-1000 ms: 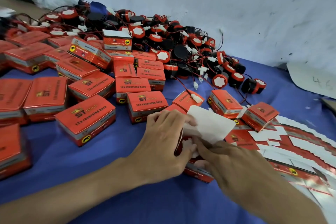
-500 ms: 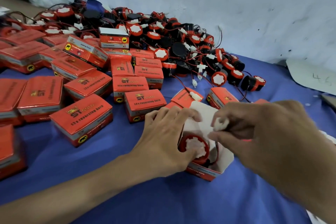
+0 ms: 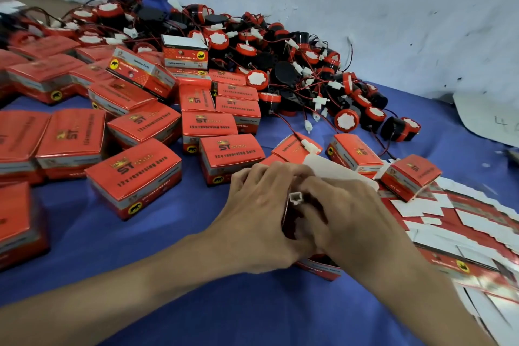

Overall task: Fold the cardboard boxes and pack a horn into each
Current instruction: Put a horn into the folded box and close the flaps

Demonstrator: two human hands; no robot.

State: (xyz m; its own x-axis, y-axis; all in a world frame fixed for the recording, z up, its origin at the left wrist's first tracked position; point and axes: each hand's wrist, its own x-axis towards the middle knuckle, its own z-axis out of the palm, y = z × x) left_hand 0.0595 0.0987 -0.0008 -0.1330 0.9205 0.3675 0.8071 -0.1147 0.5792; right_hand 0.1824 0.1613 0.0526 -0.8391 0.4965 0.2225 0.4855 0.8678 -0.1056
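An open red cardboard box [image 3: 320, 268] stands on the blue cloth in front of me, its white lid flap [image 3: 334, 170] raised behind my hands. My left hand [image 3: 261, 219] grips the box's left side. My right hand [image 3: 351, 219] reaches down into the box, with fingers curled. The horn's white connector [image 3: 295, 199] sticks up between the two hands. The horn's body is almost wholly hidden under them; only a dark red sliver shows.
Several closed red boxes [image 3: 134, 174] lie to the left and beyond. A heap of loose red-and-black horns [image 3: 280, 64] with wires sits at the back by the wall. Flat unfolded box blanks [image 3: 463, 227] spread out on the right.
My right hand has dropped from above the box down into it, pushing the connector and wire in. The horn's white face, seen before, is now covered. My left hand stays on the box.
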